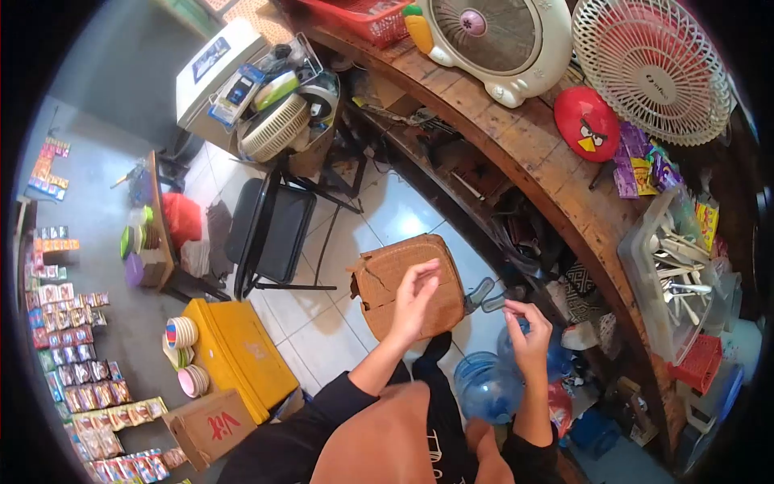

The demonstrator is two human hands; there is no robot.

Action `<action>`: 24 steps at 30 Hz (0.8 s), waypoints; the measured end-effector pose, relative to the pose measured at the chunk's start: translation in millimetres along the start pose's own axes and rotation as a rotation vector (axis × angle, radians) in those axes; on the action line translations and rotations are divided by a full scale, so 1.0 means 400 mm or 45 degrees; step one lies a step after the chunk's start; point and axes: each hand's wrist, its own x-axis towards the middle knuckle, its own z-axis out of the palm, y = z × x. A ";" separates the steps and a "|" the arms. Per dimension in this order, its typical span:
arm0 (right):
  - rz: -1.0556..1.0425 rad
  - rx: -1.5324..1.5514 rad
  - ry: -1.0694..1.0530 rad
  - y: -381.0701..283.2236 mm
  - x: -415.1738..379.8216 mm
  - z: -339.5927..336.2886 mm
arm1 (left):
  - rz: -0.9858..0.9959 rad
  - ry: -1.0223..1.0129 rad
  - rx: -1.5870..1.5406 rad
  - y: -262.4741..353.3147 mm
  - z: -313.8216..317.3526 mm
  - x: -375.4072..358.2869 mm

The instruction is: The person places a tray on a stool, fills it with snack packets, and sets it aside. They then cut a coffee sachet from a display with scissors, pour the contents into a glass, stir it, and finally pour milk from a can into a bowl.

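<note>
My left hand (417,300) is raised over a brown square seat or box top (379,302) with torn edges at its left side. Its fingers are loosely bent and apart from the thumb, with nothing visible in them. To the right, my right hand (530,337) is held up above blue water jugs (489,389). Thumb and index fingertips come close together there; anything between them is too small to make out. Grey-blue looped shapes (482,292), perhaps slippers, are by the brown top's right edge.
A long wooden counter (532,173) curves along the right, bearing fans and a plastic bin of cutlery (657,274). Ahead is a black folding chair (278,230). At left stand a yellow box (234,355), a carton (205,427) and hanging sachets (85,371).
</note>
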 end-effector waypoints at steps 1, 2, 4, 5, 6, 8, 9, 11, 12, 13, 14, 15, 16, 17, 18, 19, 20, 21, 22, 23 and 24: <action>-0.037 -0.018 0.035 -0.025 0.007 -0.011 | -0.001 0.012 -0.019 0.017 0.016 0.009; -0.062 -0.036 0.063 -0.045 0.007 -0.021 | 0.055 -0.027 0.013 0.037 0.031 0.015; -0.107 -0.042 0.054 -0.072 0.035 -0.028 | 0.169 -0.068 0.042 0.067 0.033 0.060; -0.156 -0.050 -0.002 -0.086 0.055 -0.024 | 0.218 -0.018 0.050 0.085 0.024 0.088; -0.203 -0.053 -0.055 -0.098 0.079 -0.012 | 0.266 0.030 0.064 0.108 0.012 0.118; -0.260 -0.060 -0.129 -0.109 0.148 0.040 | 0.321 0.138 0.052 0.167 -0.027 0.174; -0.346 -0.036 -0.166 -0.118 0.189 0.081 | 0.359 0.159 0.049 0.197 -0.058 0.197; -0.523 -0.015 -0.248 -0.155 0.280 0.182 | 0.438 0.173 0.092 0.260 -0.127 0.230; -0.616 -0.022 -0.288 -0.180 0.330 0.237 | 0.489 0.164 0.127 0.288 -0.171 0.251; -0.669 -0.021 -0.305 -0.203 0.382 0.296 | 0.518 0.160 0.186 0.320 -0.216 0.274; -0.721 -0.026 -0.314 -0.228 0.438 0.356 | 0.548 0.147 0.241 0.351 -0.263 0.305; -0.750 -0.062 -0.309 -0.253 0.495 0.416 | 0.579 0.167 0.295 0.377 -0.313 0.344; -0.781 -0.099 -0.298 -0.280 0.558 0.477 | 0.610 0.167 0.346 0.401 -0.368 0.389; -0.808 -0.128 -0.276 -0.305 0.622 0.536 | 0.598 0.177 0.343 0.421 -0.417 0.434; -0.839 -0.159 -0.245 -0.331 0.697 0.595 | 0.595 0.180 0.341 0.445 -0.463 0.484; -0.918 -0.195 -0.184 -0.354 0.782 0.652 | 0.570 0.162 0.305 0.468 -0.503 0.529; -0.983 -0.231 -0.134 -0.371 0.862 0.709 | 0.529 0.152 0.269 0.484 -0.541 0.562; -0.976 -0.218 -0.074 -0.398 0.944 0.766 | 0.505 0.141 0.267 0.503 -0.579 0.592; -0.974 -0.202 -0.020 -0.436 1.025 0.816 | 0.463 0.141 0.243 0.526 -0.607 0.608; -0.790 -0.211 -0.165 -0.500 1.099 0.838 | 0.458 0.123 0.254 0.546 -0.638 0.625; -0.602 -0.212 -0.309 -0.549 1.165 0.865 | 0.449 0.108 0.270 0.561 -0.673 0.637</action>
